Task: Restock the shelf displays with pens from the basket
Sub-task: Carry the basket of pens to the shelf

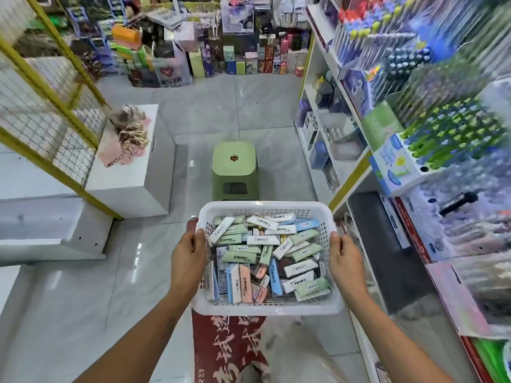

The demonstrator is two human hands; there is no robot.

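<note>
Pens in small pastel boxes [265,258] fill the white plastic lattice basket [266,306], gripped by left hand [188,251] and right hand [344,261]; carrying step, probably needs setting down beside the blurred shelf displays [442,128].

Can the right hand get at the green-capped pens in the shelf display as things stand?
Probably not yet. The right hand grips the right rim of the white plastic mesh basket, as the left hand does the left rim. The green-capped pens stand unobstructed to the right, but the hand must let go first.
</note>
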